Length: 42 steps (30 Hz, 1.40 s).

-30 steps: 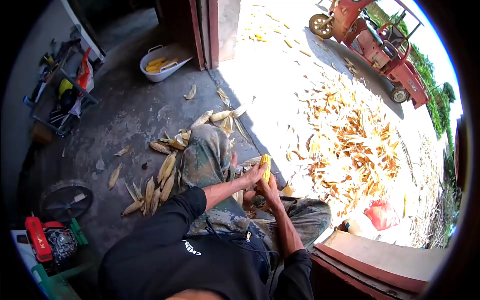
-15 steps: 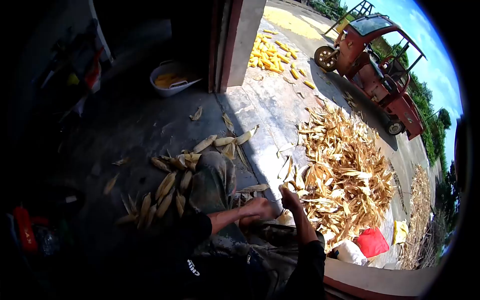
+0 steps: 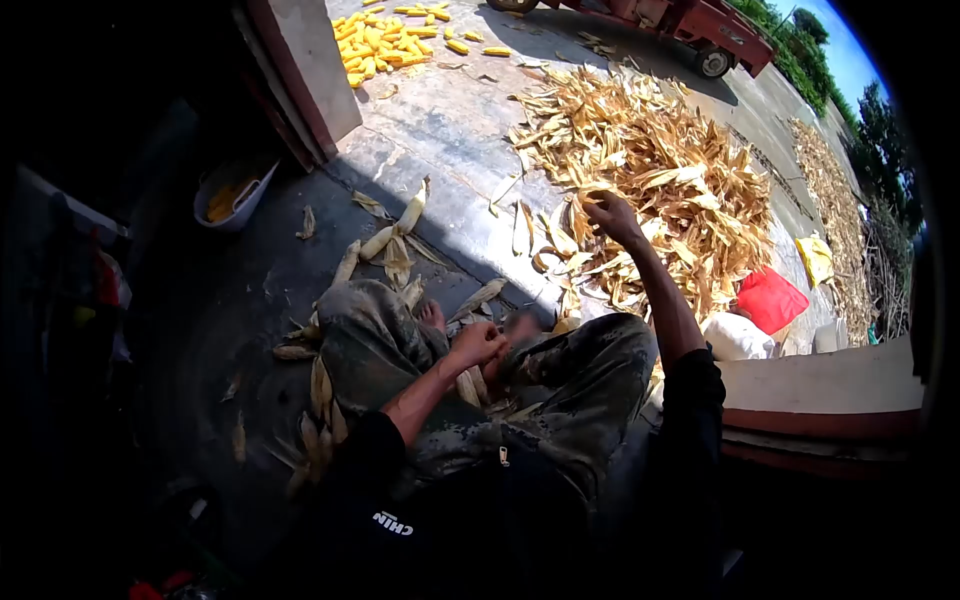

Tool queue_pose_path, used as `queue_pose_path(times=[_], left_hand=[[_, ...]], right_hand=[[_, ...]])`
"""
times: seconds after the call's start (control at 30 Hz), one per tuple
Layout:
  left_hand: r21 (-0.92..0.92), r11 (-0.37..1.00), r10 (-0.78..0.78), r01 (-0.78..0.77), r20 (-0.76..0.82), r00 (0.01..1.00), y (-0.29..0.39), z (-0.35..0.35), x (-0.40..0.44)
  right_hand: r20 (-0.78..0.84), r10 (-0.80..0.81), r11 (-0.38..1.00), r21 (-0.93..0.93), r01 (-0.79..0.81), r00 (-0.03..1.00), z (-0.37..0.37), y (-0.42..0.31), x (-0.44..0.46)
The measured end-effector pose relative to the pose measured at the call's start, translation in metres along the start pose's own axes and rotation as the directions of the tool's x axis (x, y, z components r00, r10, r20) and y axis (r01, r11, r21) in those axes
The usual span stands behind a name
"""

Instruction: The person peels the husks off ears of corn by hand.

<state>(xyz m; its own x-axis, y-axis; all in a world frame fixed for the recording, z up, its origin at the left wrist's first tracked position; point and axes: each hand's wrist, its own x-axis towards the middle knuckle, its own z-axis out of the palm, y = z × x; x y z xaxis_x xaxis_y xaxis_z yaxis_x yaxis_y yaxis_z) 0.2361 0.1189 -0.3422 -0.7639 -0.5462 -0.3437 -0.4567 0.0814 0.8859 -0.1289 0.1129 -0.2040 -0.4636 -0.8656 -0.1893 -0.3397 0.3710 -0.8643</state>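
Note:
My left hand [image 3: 478,345] hangs between my bent knees with its fingers curled; nothing in it can be made out. Stretched out to the right, my right hand [image 3: 612,215] is at the near-left side of the heap of dry husks [image 3: 690,200], its fingers bent together. Whether a husk is between them is hard to separate from the heap behind. Unhusked corn ears [image 3: 412,208] lie beyond my left knee, with more [image 3: 320,400] in shade beside that leg. A pale husk [image 3: 478,298] rests on the floor past my feet.
Bare yellow cobs [image 3: 380,45] lie outside past the door frame [image 3: 300,80]. A white basin [image 3: 240,205] with cobs stands inside at left. A red vehicle [image 3: 720,30] is at the top. Red [image 3: 770,300] and white bags [image 3: 738,336] sit by the low wall [image 3: 820,385].
The yellow cob that both hands held is no longer in them. My right hand has moved away to the husk heap; my left has drawn back between my knees. The view has shifted.

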Motion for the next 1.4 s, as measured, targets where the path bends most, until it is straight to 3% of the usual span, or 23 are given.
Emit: queue_pose_path(times=[0.07, 0.1, 0.17, 0.23, 0.3, 0.37, 0.43, 0.53, 0.57, 0.67, 0.73, 0.8, 0.87, 0.9, 0.97, 1.03, 1.07, 1.17, 1.23, 1.3, 1.33, 1.37, 1.4], left_hand=[[0.068, 0.997, -0.021, 0.018, 0.041, 0.999, 0.009, 0.004, -0.003], [0.070, 0.996, -0.053, 0.048, 0.068, 0.996, 0.015, 0.006, -0.003], [0.103, 0.993, -0.069, 0.056, 0.128, 0.989, 0.014, 0.012, -0.001], [0.065, 0.989, -0.146, 0.137, 0.170, 0.975, 0.011, 0.017, -0.002], [0.099, 0.984, -0.162, 0.145, 0.191, 0.968, -0.003, 0.023, -0.001], [0.114, 0.989, -0.115, 0.094, 0.195, 0.974, -0.010, 0.026, -0.003], [0.168, 0.976, -0.172, 0.137, 0.212, 0.962, -0.033, 0.028, 0.002], [0.139, 0.977, -0.186, 0.161, 0.193, 0.963, -0.024, 0.029, -0.007], [0.122, 0.982, -0.164, 0.142, 0.189, 0.968, -0.037, 0.028, -0.005], [0.170, 0.981, -0.126, 0.097, 0.169, 0.977, -0.036, 0.029, -0.007], [0.217, 0.968, -0.162, 0.126, 0.157, 0.974, -0.026, 0.027, -0.010], [0.235, 0.957, -0.209, 0.171, 0.144, 0.967, -0.048, 0.026, -0.008], [0.254, 0.944, -0.251, 0.212, 0.134, 0.959, -0.043, 0.025, -0.008], [0.255, 0.942, -0.258, 0.218, 0.132, 0.957, -0.043, 0.024, -0.008], [0.209, 0.950, -0.261, 0.231, 0.130, 0.957, -0.046, 0.021, -0.009], [0.181, 0.955, -0.257, 0.234, 0.120, 0.959, -0.055, 0.017, -0.007], [0.187, 0.948, -0.282, 0.259, 0.110, 0.953, -0.054, 0.017, -0.006], [0.170, 0.934, -0.335, 0.315, 0.106, 0.936, -0.053, 0.021, -0.008], [0.219, 0.916, -0.368, 0.337, 0.120, 0.922, -0.055, 0.017, -0.011], [0.212, 0.916, -0.372, 0.342, 0.127, 0.919, -0.075, 0.013, -0.013], [0.204, 0.919, -0.367, 0.338, 0.125, 0.922, -0.084, 0.011, -0.015], [0.197, 0.921, -0.364, 0.336, 0.126, 0.923, -0.088, 0.010, -0.015], [0.194, 0.914, -0.384, 0.357, 0.121, 0.916, -0.084, 0.011, -0.014]], right_hand=[[-0.029, 0.360, 0.923, 0.156, -0.351, 0.932, -0.040, 0.085, -0.062], [-0.087, 0.457, 0.878, 0.202, -0.434, 0.885, -0.052, 0.123, -0.095], [-0.239, 0.569, 0.813, 0.303, -0.497, 0.787, -0.057, 0.217, -0.160], [-0.108, 0.699, 0.615, 0.596, -0.517, 0.707, -0.046, 0.309, -0.227], [-0.141, 0.781, 0.535, 0.652, -0.537, 0.608, -0.015, 0.325, -0.290], [-0.165, 0.848, 0.468, 0.677, -0.568, 0.503, 0.023, 0.350, -0.336], [-0.154, 0.892, 0.425, 0.608, -0.671, 0.426, 0.062, 0.393, -0.368], [-0.259, 0.888, 0.455, 0.370, -0.810, 0.380, 0.110, 0.386, -0.389], [-0.238, 0.872, 0.481, 0.255, -0.839, 0.428, 0.124, 0.394, -0.393], [-0.231, 0.828, 0.555, 0.212, -0.805, 0.510, 0.139, 0.389, -0.377], [-0.277, 0.652, 0.758, 0.230, -0.610, 0.706, 0.138, 0.407, -0.345], [-0.437, 0.437, 0.869, -0.021, -0.495, 0.786, 0.129, 0.417, -0.302], [-0.507, 0.275, 0.870, -0.231, -0.435, 0.817, 0.103, 0.407, -0.259], [-0.521, 0.296, 0.864, -0.211, -0.457, 0.800, 0.088, 0.389, -0.245], [-0.585, 0.456, 0.719, -0.200, -0.665, 0.670, 0.054, 0.352, -0.220], [-0.652, 0.543, 0.610, -0.128, -0.782, 0.530, 0.038, 0.374, -0.208], [-0.563, 0.690, 0.525, -0.044, -0.850, 0.455, 0.030, 0.377, -0.209], [-0.444, 0.793, 0.503, 0.091, -0.860, 0.417, 0.030, 0.396, -0.213], [-0.392, 0.802, 0.511, 0.055, -0.858, 0.452, 0.034, 0.437, -0.205], [-0.109, 0.822, 0.551, -0.094, -0.829, 0.559, 0.031, 0.481, -0.185], [-0.350, 0.667, 0.524, -0.406, -0.748, 0.657, 0.053, 0.546, -0.164], [-0.450, 0.236, 0.466, -0.726, -0.506, 0.862, 0.041, 0.526, -0.156], [-0.402, 0.219, 0.529, -0.717, -0.454, 0.889, 0.027, 0.561, -0.137]])
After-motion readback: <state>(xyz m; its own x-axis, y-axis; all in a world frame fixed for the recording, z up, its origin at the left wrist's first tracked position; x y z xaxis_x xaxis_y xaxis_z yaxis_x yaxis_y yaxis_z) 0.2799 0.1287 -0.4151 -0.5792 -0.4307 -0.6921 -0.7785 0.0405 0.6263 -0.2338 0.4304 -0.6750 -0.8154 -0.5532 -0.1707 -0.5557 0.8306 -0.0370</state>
